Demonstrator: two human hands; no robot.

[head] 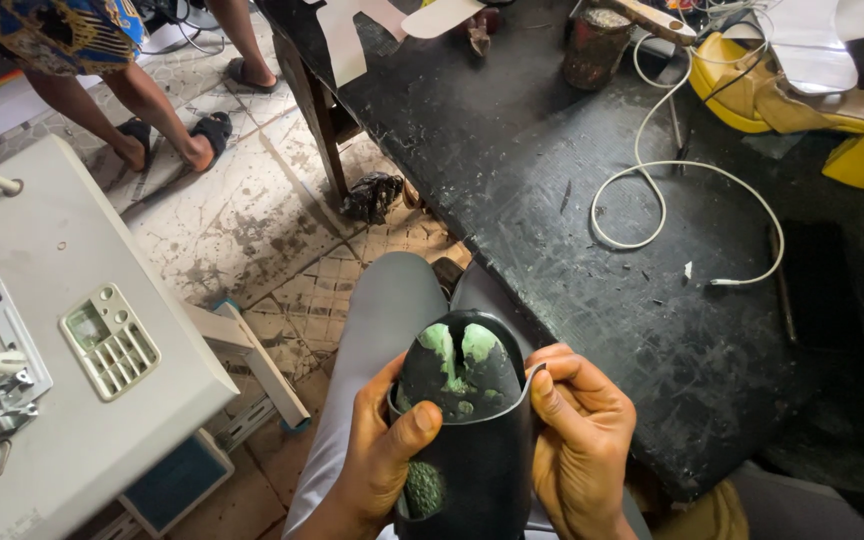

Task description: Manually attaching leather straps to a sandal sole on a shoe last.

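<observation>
Black leather, thin and pliant by the look of it, wraps a green shoe form [460,372] held over the person's lap at the bottom centre of the frame. The left hand [377,462] clasps the form from the side, thumb pressed across its front. The right hand [577,440] pinches the free edge of the leather piece [487,470] between thumb and fingers. The form looks hard and fairly light; the leather would likely stretch, so its edge is the natural hold.

To the right runs a scuffed black workbench [592,260] with a looped white cable [652,190] and, at upper right, a yellow shoe [752,95]. At left stands a grey sewing machine table [82,400]. Another person's sandalled feet [167,140] show at upper left, well apart.
</observation>
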